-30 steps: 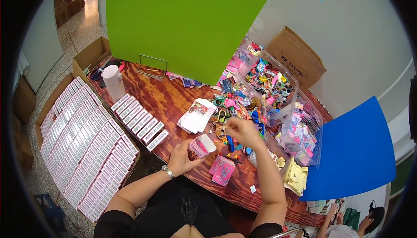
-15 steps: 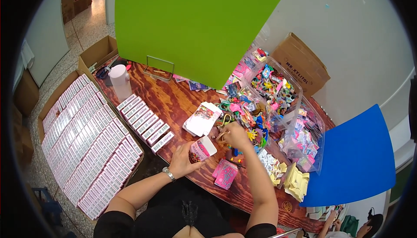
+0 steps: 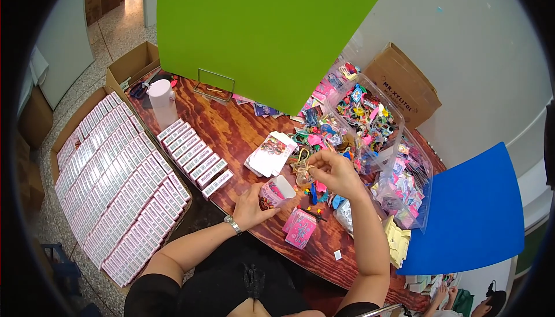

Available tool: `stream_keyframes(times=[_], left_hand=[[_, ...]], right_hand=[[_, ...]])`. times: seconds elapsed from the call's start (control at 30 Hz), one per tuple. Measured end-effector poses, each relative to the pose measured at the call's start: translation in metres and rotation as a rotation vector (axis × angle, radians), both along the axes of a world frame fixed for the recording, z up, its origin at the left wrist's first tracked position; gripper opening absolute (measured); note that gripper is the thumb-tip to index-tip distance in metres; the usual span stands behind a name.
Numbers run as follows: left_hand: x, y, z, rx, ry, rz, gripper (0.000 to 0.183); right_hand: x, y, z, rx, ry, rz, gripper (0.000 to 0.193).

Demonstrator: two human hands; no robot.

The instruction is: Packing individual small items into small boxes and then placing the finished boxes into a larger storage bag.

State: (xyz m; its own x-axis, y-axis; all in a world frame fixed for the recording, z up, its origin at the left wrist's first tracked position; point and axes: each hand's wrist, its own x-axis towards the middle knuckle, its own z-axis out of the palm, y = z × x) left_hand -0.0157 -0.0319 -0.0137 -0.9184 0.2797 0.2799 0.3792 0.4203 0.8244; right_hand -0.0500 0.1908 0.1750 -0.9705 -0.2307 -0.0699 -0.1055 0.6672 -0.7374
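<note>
My left hand [image 3: 250,208] is wrapped round a small pink printed carton [image 3: 274,194], tilted with its white flap open toward the right. Just beyond it, my right hand [image 3: 335,175] pinches a small tan, loop-like trinket [image 3: 302,172] over the edge of the toy heap; its exact kind is too small to tell. Flat white cartons [image 3: 270,156] lie stacked past my left hand. A stack of pink printed cards [image 3: 300,231] sits nearer to me, with a few tiny coloured bits beside it.
Filled cartons stand in a row [image 3: 193,155] and pack a large cardboard box [image 3: 188,198] at left. Clear bins [image 3: 399,129] of trinkets and packets stand right. A green board [image 3: 260,39], pink jug [image 3: 162,103], blue panel [image 3: 474,213] and yellow packets [image 3: 398,242] surround the table.
My right hand has shifted right, with the tan trinket now showing in its fingers. My left hand and the carton have moved slightly right. A small white square now shows on the near tabletop.
</note>
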Motion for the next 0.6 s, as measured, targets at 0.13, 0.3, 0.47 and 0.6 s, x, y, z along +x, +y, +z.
stream_keyframes(times=[0.13,0.3,0.47,0.6], left_hand=[[-0.001,0.003,-0.003,0.013,0.027,0.007,0.074],[0.003,0.005,0.006,0.06,0.026,-0.004,0.073],[0.002,0.005,0.012,0.026,0.028,-0.043,0.08],[-0.001,0.004,0.021,0.011,0.253,-0.047,0.085]], right_hand=[[0.006,-0.016,-0.02,-0.218,-0.079,-0.025,0.019],[0.017,-0.027,-0.05,-0.192,-0.079,-0.02,0.022],[0.037,-0.013,-0.024,0.031,0.167,0.01,0.031],[0.05,0.048,-0.021,-0.044,0.248,-0.212,0.029]])
